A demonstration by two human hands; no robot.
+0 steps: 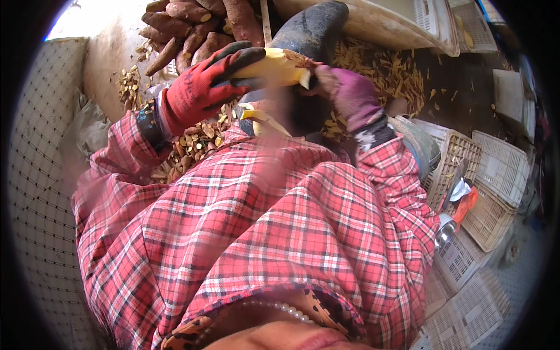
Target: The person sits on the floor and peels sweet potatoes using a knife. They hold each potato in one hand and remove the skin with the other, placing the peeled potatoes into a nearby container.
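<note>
My left hand (205, 85), in a red glove with dark fingers, grips a largely peeled yellow sweet potato (273, 65). Some reddish skin remains at its right end. My right hand (350, 89), in a purple glove, is closed at that end; whether it holds a peeler or knife is hidden by the fingers and blur. Below, another piece with bare yellow flesh (260, 118) lies near my lap. Unpeeled sweet potatoes (192, 30) are piled beyond my left hand.
Cut end pieces (199, 144) lie under my left forearm, with more (129, 83) farther left. Peelings (393, 78) cover the floor beyond my right hand. A dark rubber boot (313, 28) stands ahead. Plastic crates (501, 162) and a metal bowl (445, 229) are at the right.
</note>
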